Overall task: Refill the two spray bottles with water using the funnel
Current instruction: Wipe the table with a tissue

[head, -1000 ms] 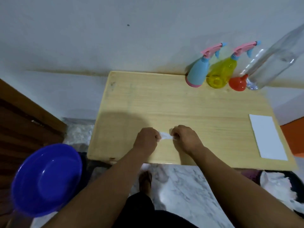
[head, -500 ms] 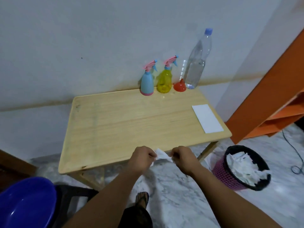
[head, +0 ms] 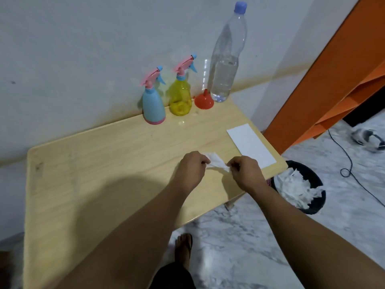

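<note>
Hands, left [head: 190, 171] and right [head: 245, 174], pinching crumpled tissue [head: 216, 161], no readable labels

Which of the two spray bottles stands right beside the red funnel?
The yellow spray bottle, see-through, stands right next to the red funnel. The blue spray bottle is opaque with a pink base, and stands on the yellow one's far side from the funnel.

Both hands, the left [head: 190, 171] and the right [head: 245, 174], have carried the crumpled white tissue [head: 216, 162] rightward to above the pale wooden counter [head: 104, 163], near the black wastebasket [head: 312, 203]; the view has swung right; the blue basin is gone from sight.
</note>
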